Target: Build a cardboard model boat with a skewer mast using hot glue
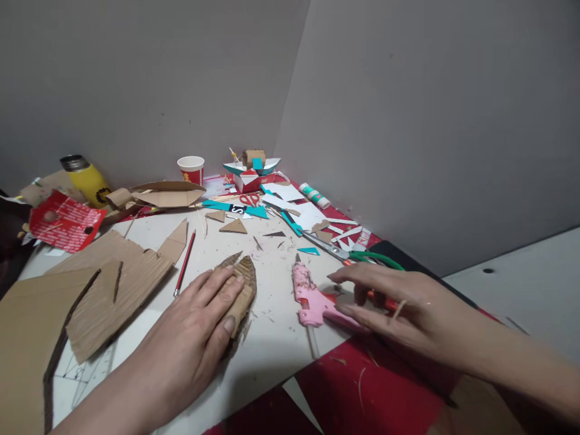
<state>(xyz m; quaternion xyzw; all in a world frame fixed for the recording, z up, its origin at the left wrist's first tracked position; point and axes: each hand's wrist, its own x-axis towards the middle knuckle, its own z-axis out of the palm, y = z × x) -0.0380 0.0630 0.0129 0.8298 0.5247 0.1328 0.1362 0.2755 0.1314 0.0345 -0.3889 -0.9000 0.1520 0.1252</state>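
My left hand (pixel 194 326) lies flat over a pointed, leaf-shaped cardboard piece (pixel 247 281), fingertips and thumb resting on its top. Part of that piece is hidden under the fingers. On the right, my right hand (pixel 394 302) hovers with fingers apart beside the handle of a pink hot glue gun (pixel 310 296). The thumb tip overlaps the handle in view; whether it touches, I cannot tell. A clear glue stick (pixel 312 341) pokes out of the gun's rear, and the nozzle points away from me. A small light strand or band shows at a finger of this hand.
Large cardboard sheets (pixel 122 272) and a red pencil (pixel 185 263) lie left. Green-handled scissors (pixel 338 249) lie beyond my right hand. Further back are paper scraps (pixel 294 211), a paper cup (pixel 191 169), a yellow bottle (pixel 88 181) and a small model boat (pixel 254 166). Grey walls enclose the corner.
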